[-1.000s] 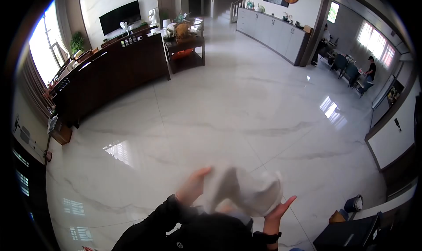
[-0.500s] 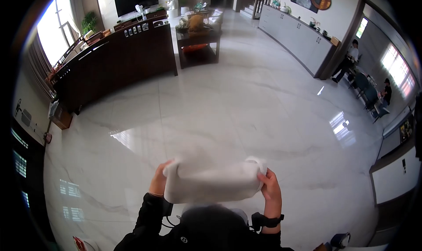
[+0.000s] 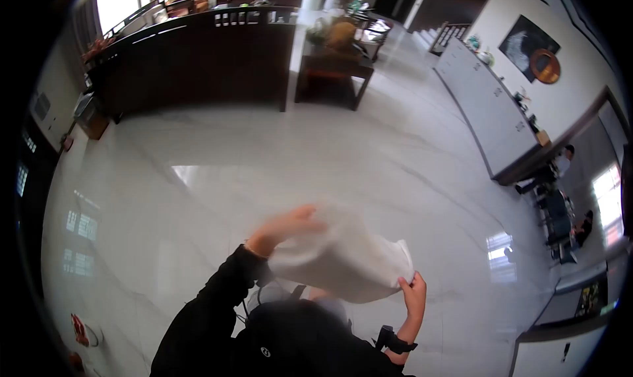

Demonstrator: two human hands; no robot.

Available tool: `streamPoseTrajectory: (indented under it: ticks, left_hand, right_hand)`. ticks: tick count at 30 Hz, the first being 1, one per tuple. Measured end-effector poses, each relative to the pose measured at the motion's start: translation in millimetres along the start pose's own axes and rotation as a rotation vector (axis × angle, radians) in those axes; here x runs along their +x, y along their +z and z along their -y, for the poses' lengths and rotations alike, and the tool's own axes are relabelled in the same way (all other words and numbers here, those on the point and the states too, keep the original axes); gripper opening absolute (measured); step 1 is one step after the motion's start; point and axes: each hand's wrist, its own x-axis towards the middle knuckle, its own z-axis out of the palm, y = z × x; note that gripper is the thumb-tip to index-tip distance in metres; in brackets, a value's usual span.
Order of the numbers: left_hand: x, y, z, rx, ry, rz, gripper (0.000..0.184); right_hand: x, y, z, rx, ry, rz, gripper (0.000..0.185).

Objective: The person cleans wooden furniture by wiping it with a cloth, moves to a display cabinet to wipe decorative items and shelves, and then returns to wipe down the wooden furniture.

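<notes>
A plain white cloth (image 3: 343, 258) hangs in front of my body, loosely bunched and slanting down to the right. My right hand (image 3: 413, 291) pinches its lower right corner between thumb and fingers. At the cloth's upper left edge is my left hand (image 3: 287, 228), smeared by motion, so whether its fingers grip the fabric is unclear. A dark strap with a small device (image 3: 395, 341) sits on my right wrist.
Glossy pale tile floor (image 3: 264, 159) surrounds me. Ahead stand a dark wooden bench (image 3: 191, 67) and a small dark table (image 3: 333, 67). A long white cabinet (image 3: 484, 106) lines the right wall. Two people (image 3: 560, 162) are beyond the doorway at right.
The view has turned and tilted. My left hand has moved up and inward over the cloth, which was stretched level between both hands and now slants and bunches. My right hand still pinches its corner.
</notes>
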Motion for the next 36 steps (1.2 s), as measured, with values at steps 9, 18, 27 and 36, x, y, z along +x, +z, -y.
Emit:
streamPoseTrajectory:
  ticks: [9, 18, 27, 36]
  left_hand:
    - [171.0, -166.1, -73.1, 0.366, 0.227, -0.194, 0.055]
    - [173.1, -364.1, -149.8, 0.220, 0.345, -0.775, 0.039]
    - [47.6, -587.2, -130.6, 0.069, 0.144, -1.255, 0.028]
    - [48.3, -852.8, -213.1, 0.213, 0.171, -1.228, 0.023]
  right_hand:
    - [284.6, 95.2, 40.0, -0.449, -0.073, 0.060, 0.021]
    - [596.0, 341.0, 208.2, -0.016, -0.138, 0.533, 0.032]
    - [669.8, 661.1, 398.2, 0.103, 0.008, 1.313, 0.030]
    - [714.1, 942.2, 533.0, 0.588, 0.080, 1.028, 0.030]
